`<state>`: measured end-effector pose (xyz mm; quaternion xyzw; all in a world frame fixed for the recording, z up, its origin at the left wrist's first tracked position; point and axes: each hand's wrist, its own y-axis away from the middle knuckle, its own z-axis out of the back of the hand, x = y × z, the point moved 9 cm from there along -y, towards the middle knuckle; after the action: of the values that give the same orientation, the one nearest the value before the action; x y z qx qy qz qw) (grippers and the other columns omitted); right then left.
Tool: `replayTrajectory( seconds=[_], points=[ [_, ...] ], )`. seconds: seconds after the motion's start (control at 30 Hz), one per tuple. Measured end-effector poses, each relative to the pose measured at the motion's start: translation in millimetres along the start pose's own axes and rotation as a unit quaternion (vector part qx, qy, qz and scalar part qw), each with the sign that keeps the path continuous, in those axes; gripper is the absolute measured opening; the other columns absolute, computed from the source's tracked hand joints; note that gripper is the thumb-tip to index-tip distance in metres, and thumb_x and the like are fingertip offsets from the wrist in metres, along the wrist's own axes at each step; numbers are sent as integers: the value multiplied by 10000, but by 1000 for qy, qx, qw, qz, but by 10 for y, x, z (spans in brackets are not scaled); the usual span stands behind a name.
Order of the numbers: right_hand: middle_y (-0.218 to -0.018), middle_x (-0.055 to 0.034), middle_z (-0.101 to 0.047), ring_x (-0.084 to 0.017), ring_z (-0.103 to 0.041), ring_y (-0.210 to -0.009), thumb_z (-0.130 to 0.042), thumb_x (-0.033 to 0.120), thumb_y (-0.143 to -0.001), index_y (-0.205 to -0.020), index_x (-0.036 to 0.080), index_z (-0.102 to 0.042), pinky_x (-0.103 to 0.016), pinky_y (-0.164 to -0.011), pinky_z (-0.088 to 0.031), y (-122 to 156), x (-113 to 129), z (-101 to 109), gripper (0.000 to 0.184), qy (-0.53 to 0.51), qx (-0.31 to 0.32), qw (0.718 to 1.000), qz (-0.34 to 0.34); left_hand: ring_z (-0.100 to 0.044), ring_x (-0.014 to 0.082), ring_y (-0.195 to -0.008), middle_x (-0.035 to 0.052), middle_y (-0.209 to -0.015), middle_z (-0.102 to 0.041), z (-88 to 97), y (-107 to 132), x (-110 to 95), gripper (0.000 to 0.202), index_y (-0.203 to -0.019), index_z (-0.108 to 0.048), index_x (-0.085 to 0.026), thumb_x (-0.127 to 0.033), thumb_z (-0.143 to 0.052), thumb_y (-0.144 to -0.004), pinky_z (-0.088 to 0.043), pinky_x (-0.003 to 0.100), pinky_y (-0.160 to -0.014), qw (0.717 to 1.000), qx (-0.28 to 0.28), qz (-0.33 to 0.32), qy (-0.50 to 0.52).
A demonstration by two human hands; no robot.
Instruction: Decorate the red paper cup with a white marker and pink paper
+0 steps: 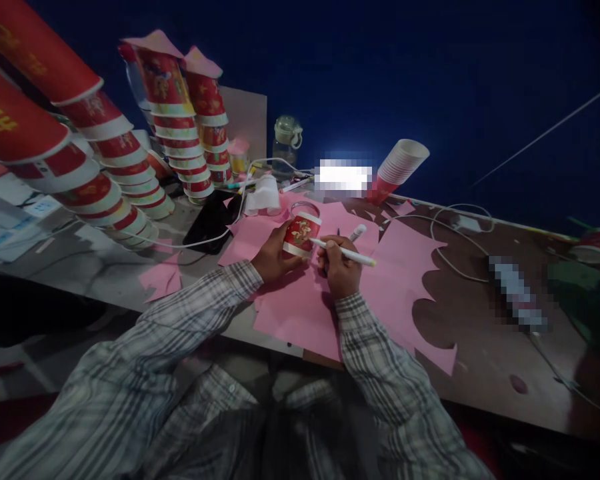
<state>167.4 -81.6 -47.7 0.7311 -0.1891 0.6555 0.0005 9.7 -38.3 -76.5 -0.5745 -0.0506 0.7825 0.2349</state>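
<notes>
My left hand is wrapped round a red paper cup with white bands and a gold printed design, tilted over the pink paper. In my right hand is a white marker pen, its tip at or very close to the cup's printed side. I cannot tell whether the tip touches. A white pen cap or second pen shows just behind my right hand. Under both hands lie sheets of pink paper, some with scalloped cut edges.
Tall stacks of red-and-white cups stand at the left, some topped with pink paper cones. A black phone-like slab lies near them. Behind are white cups, a clear bottle and a leaning cup stack. White cables cross the table.
</notes>
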Motion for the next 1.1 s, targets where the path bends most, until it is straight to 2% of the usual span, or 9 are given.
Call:
replayTrajectory(
  seconds=[0.13,0.3,0.43,0.57,0.67,0.77,0.93,1.1],
  points=[
    [-548,51,-544,-58,-418,-412,-643,463,-845,-785,181,-636,-195,-373,-318,11,-63,-53,289,21,32,999,-34,-506,334,-1277,162,-1355,-530,15,-13,5,920,-1467,-374,-199,-441,-809,-694,-396,545,-1115,1000,-8,9,17],
    [-587,38,-567,-61,-433,-417,-633,469,-857,-828,189,-630,-200,-368,-326,14,-25,-32,281,-1,11,1000,-21,-514,340,-1282,173,-1369,-526,24,-22,36,943,-1475,-357,-193,-506,-795,-700,-395,563,-1113,999,-12,31,36],
    [-544,44,-544,-59,-406,-401,-651,475,-838,-776,186,-630,-201,-359,-309,21,-53,-78,296,11,37,999,-34,-526,344,-1273,189,-1371,-526,22,-28,24,953,-1470,-355,-172,-500,-801,-695,-416,556,-1101,999,-2,37,40],
    [-590,34,-567,-76,-439,-422,-617,494,-868,-864,195,-624,-217,-374,-325,5,-20,-26,299,19,11,1000,-14,-568,309,-1225,158,-1376,-537,27,-23,36,922,-1483,-347,-237,-488,-791,-715,-459,529,-1070,997,-3,50,53],
    [-578,33,-559,-84,-436,-423,-618,501,-867,-851,198,-619,-226,-380,-329,1,-37,-42,304,24,23,999,-19,-581,297,-1210,152,-1364,-552,19,-24,34,923,-1491,-341,-246,-479,-791,-720,-484,506,-1047,997,-2,51,65],
    [-553,38,-549,-76,-407,-409,-642,502,-841,-801,190,-627,-225,-372,-314,6,-92,-78,314,27,46,998,-43,-582,306,-1207,165,-1358,-558,16,-36,37,950,-1496,-333,-208,-470,-801,-711,-479,508,-1053,994,-3,61,87],
    [-591,35,-566,-71,-441,-425,-622,492,-865,-859,189,-624,-211,-370,-326,-7,-63,-34,303,11,18,999,-25,-591,298,-1167,161,-1396,-533,30,-41,54,963,-1493,-326,-211,-437,-811,-693,-483,504,-1031,990,-12,93,107],
    [-530,57,-551,-52,-422,-385,-673,507,-826,-791,185,-641,-186,-347,-322,-2,-90,-91,326,0,53,997,-49,-558,308,-1211,163,-1408,-517,25,-35,55,956,-1483,-348,-203,-444,-818,-685,-431,497,-1074,984,-18,104,143]
  ],
)
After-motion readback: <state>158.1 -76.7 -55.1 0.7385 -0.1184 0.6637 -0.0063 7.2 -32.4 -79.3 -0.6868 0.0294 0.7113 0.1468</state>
